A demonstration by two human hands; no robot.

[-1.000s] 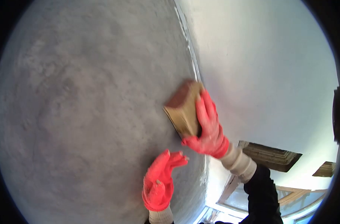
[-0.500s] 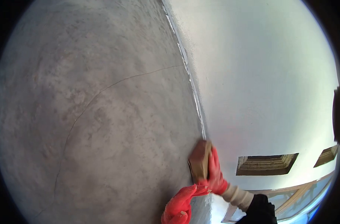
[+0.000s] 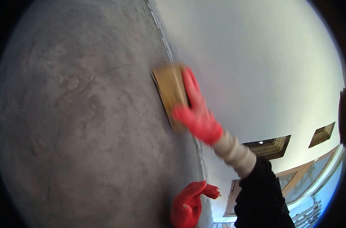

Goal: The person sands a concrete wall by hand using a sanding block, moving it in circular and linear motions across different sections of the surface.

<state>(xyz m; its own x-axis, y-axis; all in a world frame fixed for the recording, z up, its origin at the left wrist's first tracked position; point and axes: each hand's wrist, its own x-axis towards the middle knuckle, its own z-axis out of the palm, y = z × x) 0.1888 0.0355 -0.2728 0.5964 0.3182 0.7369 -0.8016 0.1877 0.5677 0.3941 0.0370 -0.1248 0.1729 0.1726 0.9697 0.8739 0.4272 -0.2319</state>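
My right hand (image 3: 199, 116), in a red rubber glove, grips a tan-brown sanding block (image 3: 168, 93). Its thumb lies over the near part of the block and the fingers stretch along the right side. A thin dark layer edges the block's left side. The block is against the grey surface (image 3: 89, 125), beside the seam with the white wall (image 3: 249, 76); motion blurs block and hand. Low in the view is my left hand (image 3: 186, 207), also red-gloved, its fingers bent to the right and the thumb apart, nothing visible between them. The glove's fingertips look worn and pale.
A chipped whitish strip (image 3: 161, 34) runs along the seam. The white wall has two recessed rectangular openings, a nearer one (image 3: 273, 147) and a farther one (image 3: 322, 135). Wood-framed windows (image 3: 307, 174) stand at lower right. A fine crack (image 3: 123, 65) crosses the grey surface.
My right hand has moved the block up along the seam, away from my left hand. My left hand has stayed low, slightly lower and apart from the right. The view has shifted a little.
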